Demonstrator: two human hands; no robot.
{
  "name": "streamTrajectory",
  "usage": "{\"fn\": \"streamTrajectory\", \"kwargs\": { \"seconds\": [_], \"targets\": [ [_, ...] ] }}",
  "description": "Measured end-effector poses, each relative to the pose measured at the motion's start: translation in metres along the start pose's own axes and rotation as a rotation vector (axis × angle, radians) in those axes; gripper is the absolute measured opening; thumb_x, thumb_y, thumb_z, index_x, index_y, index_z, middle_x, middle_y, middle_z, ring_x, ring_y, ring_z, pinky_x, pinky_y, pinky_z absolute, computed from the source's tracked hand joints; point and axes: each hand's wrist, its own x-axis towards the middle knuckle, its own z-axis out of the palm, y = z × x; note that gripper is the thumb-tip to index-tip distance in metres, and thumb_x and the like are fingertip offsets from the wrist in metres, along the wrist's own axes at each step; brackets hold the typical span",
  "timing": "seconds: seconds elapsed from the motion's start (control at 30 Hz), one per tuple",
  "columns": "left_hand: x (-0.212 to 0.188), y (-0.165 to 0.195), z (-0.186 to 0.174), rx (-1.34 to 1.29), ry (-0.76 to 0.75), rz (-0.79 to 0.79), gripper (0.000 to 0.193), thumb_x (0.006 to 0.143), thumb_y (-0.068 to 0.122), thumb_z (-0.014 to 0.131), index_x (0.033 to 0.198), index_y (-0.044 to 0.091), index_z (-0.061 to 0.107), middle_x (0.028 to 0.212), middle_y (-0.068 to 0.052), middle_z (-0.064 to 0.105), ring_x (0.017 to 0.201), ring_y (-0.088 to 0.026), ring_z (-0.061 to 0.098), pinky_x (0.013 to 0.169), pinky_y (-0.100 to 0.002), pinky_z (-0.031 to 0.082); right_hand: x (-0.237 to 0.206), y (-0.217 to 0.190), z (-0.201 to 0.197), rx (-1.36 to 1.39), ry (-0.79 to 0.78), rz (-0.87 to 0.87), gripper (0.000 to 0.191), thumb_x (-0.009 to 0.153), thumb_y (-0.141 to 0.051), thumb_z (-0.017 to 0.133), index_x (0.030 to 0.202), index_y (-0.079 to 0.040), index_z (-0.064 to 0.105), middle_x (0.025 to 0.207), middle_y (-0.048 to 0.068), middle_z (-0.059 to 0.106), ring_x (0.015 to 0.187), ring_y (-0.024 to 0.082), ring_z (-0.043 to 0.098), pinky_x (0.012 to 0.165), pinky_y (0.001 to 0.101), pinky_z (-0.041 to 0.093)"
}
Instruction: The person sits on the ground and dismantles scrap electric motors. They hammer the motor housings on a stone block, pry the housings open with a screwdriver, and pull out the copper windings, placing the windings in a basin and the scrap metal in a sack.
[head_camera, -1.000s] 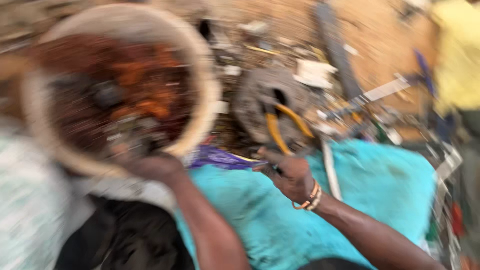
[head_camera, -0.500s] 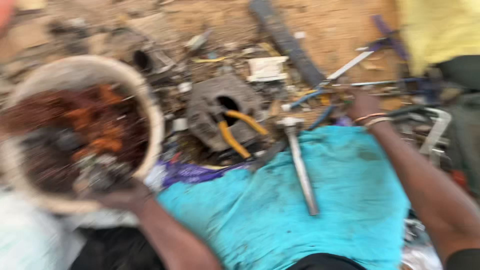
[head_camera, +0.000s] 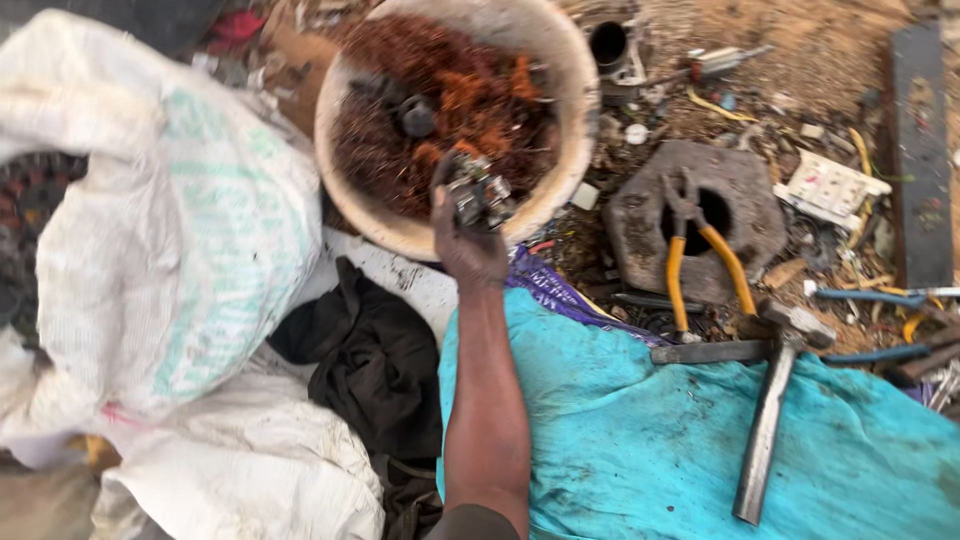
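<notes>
Your left hand (head_camera: 470, 245), fingers clenched around a small grey metal scrap part (head_camera: 478, 192), hovers over the near rim of the round pale basin (head_camera: 575, 90) of reddish copper wire; a loosened hold could drop it outside; right hand unseen.

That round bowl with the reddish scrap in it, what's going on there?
A person's left hand holds a small metal scrap piece over the near rim of the bowl, which is full of tangled coppery wire. The right hand is out of view. A hammer lies on the turquoise cloth, and yellow-handled pliers rest on a stone block. White sacks sit to the left.
</notes>
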Motion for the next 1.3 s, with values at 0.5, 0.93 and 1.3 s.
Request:
{"fn": "streamTrajectory", "kwargs": {
  "seconds": [0.5,0.93,1.3],
  "targets": [
    [0.011,-0.013,-0.018,0.026,0.4,0.011,0.039,0.09,0.04,0.08,0.109,0.016,0.056,0.107,-0.003,0.064,0.094,-0.014,0.066,0.067,-0.028,0.062,-0.143,-0.284,-0.033,0.346,-0.049,-0.671,0.029,0.098,-0.016,0.078,0.125,-0.006,0.075,0.106,0.015,0.078,0.07,0.013,0.066,0.056,0.0269,0.049],
    [0.016,-0.008,-0.012,-0.144,0.39,0.089,0.06,0.086,0.02,0.084,0.138,0.013,0.053,0.111,0.0,0.064,0.095,-0.01,0.063,0.08,-0.027,0.061,-0.177,-0.357,-0.017,0.353,-0.006,-0.717,0.027,0.101,-0.013,0.079,0.128,-0.008,0.075,0.091,0.012,0.073,0.065,0.012,0.063,0.061,0.0264,0.048],
    [0.017,-0.008,-0.016,-0.094,0.401,0.123,0.056,0.087,0.018,0.082,0.133,0.011,0.051,0.116,-0.003,0.062,0.103,-0.014,0.066,0.085,-0.03,0.063,-0.174,-0.366,-0.023,0.252,-0.001,-0.752,0.032,0.099,-0.009,0.081,0.131,-0.009,0.076,0.088,0.012,0.071,0.062,0.012,0.061,0.057,0.027,0.046]
  ]
}}
